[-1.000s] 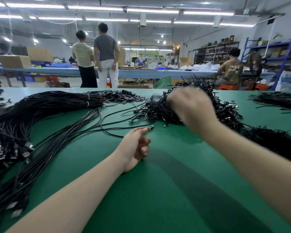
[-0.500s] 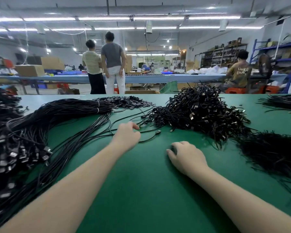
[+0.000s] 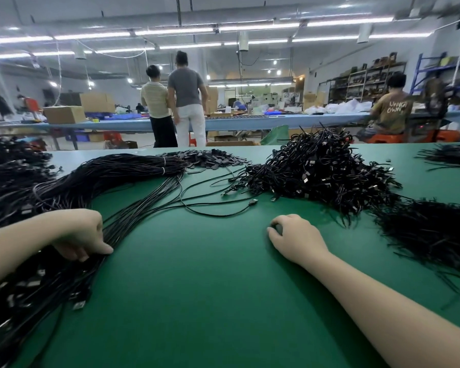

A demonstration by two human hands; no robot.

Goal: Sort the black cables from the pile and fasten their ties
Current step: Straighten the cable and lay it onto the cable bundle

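Observation:
A long bundle of straight black cables (image 3: 98,179) sweeps from the table's middle back to the near left, plug ends lying near the front left. My left hand (image 3: 81,235) rests on this bundle, fingers curled down onto the strands; whether it grips one I cannot tell. A heap of coiled black cables (image 3: 322,171) lies at the centre right. One loose cable (image 3: 218,212) with a plug end curves between heap and bundle. My right hand (image 3: 294,237) lies on the green table (image 3: 197,288), fingers curled, holding nothing. A pile of black ties (image 3: 436,229) sits right.
Small flat black pieces (image 3: 210,159) lie behind the bundle. More black cables lie at the far left (image 3: 11,160) and far right (image 3: 452,155). Beyond the table two people stand with backs turned and another sits at the right by a long blue bench.
My left hand moved from the loose cable at the centre down and left onto the cable bundle. My right hand came down from the heap and now rests on the table.

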